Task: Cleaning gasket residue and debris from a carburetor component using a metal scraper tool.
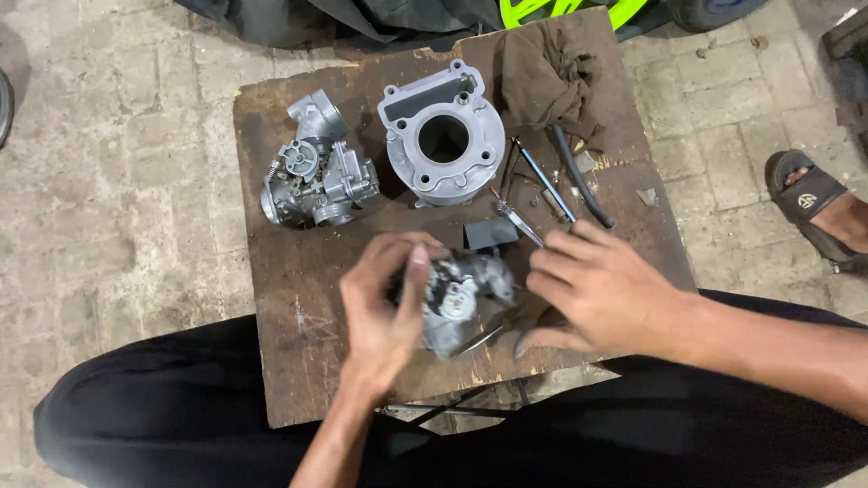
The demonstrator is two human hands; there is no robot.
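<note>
My left hand (pixel 384 303) is wrapped around a small grey metal engine part (pixel 457 303) near the front of a worn wooden board (pixel 289 298); the part is blurred. My right hand (pixel 601 289) rests just right of that part with fingers spread, touching the board and holding nothing I can see. A thin metal tool (pixel 477 340) lies under the part. Behind the hands sit a silver carburettor (pixel 316 176) at the left and a silver engine cylinder block (pixel 443 136) in the middle.
A brown rag (pixel 547 72) lies at the board's back right, with a black hose (pixel 583 181), a thin rod (pixel 545 179) and pliers (pixel 517 220) beside it. A sandalled foot (pixel 818 203) is at the right. My dark trousers (pixel 163 407) frame the board; paved floor surrounds it.
</note>
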